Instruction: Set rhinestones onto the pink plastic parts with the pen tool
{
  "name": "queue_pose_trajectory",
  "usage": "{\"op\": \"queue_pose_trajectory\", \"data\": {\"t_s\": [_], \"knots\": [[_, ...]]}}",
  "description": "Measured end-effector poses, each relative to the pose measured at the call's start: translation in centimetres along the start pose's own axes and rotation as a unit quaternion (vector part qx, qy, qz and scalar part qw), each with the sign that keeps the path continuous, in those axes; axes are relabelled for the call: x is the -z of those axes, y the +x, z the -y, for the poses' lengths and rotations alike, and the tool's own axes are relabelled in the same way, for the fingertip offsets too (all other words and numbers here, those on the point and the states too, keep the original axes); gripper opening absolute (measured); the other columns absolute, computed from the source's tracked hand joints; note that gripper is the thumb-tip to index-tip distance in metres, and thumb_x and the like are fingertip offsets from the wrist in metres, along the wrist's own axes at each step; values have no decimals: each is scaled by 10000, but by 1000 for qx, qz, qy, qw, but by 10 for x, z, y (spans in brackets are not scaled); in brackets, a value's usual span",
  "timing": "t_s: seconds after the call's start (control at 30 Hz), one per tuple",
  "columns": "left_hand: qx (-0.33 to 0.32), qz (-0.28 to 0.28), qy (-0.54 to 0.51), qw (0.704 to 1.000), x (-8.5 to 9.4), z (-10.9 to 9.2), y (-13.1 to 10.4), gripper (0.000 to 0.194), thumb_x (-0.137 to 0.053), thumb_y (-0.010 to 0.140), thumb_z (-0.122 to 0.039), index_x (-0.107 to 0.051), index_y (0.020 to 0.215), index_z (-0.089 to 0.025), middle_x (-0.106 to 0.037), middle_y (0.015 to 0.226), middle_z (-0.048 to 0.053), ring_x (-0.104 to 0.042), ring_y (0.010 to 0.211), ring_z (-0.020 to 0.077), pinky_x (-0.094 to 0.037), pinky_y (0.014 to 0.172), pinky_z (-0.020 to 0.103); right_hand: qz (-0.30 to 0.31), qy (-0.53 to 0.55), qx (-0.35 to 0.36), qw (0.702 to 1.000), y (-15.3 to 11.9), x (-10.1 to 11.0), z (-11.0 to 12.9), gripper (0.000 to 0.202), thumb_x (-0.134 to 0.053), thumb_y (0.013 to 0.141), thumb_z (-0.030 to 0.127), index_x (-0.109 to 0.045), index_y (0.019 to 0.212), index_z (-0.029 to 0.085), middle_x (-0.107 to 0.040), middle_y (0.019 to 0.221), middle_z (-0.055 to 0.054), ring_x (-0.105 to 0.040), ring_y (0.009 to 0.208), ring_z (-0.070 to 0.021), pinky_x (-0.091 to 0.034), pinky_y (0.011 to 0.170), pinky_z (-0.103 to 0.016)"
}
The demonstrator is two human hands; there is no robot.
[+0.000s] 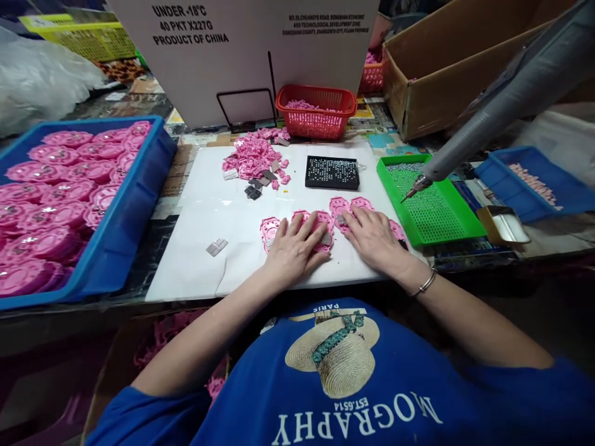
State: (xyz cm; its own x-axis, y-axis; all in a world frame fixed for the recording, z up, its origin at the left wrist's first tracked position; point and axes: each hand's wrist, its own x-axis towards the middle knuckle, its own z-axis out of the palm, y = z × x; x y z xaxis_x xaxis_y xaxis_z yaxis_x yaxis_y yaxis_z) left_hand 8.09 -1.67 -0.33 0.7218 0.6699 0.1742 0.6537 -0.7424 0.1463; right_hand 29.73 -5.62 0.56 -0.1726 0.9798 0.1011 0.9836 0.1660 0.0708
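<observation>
My left hand (294, 248) lies over a pink plastic housing (271, 230) and its neighbour on the white sheet (186, 248), fingers spread. My right hand (374, 238) rests on more pink housings (361, 203) just to the right, its fingers extended. Small grey plates sit in the housings near the fingertips. Left of my hands lies a loose grey plate (217, 247). Behind them are a heap of small pink parts (253, 155), dark plates (253, 191) and a black tray (331, 184) of tiny metal pieces. The undersides of both hands are hidden.
A blue crate (139, 204) of pink housings stands left. Behind are a red basket (317, 127) and a white carton (251, 56). On the right, a grey screwdriver (465, 142) hangs over a green tray (458, 220), beside a blue bin (562, 204) and an open cardboard box (446, 87).
</observation>
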Motion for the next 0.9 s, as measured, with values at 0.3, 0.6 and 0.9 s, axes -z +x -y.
{"op": "queue_pose_trajectory", "data": {"t_s": [0.3,0.6,0.9], "knots": [[12,-38,58,998,5,30,-33,663,-532,965,-541,-393,1494,-167,-369,1580,202,-412,1439,356,-329,1176,560,-58,77,91,991,-15,4,27,491,-376,1032,300,-454,1482,118,-396,1558,-193,-382,1410,-335,-347,1145,-508],[-20,-105,78,991,10,21,-28,443,-470,1010,-372,-555,1342,-92,-574,1394,225,-623,1217,303,-367,1163,535,-26,-43,-35,998,-40,10,-19,433,-379,1023,278,-589,1347,83,-595,1338,-185,-562,1042,-321,-501,861,-434],[17,-131,100,986,13,26,-29,338,-468,996,-330,-624,1190,-102,-691,1090,145,-660,969,261,-402,1129,531,-89,-43,-35,995,-24,10,-19,439,-420,1018,370,-594,1348,139,-552,1419,-159,-499,1207,-352,-456,920,-458]]}}
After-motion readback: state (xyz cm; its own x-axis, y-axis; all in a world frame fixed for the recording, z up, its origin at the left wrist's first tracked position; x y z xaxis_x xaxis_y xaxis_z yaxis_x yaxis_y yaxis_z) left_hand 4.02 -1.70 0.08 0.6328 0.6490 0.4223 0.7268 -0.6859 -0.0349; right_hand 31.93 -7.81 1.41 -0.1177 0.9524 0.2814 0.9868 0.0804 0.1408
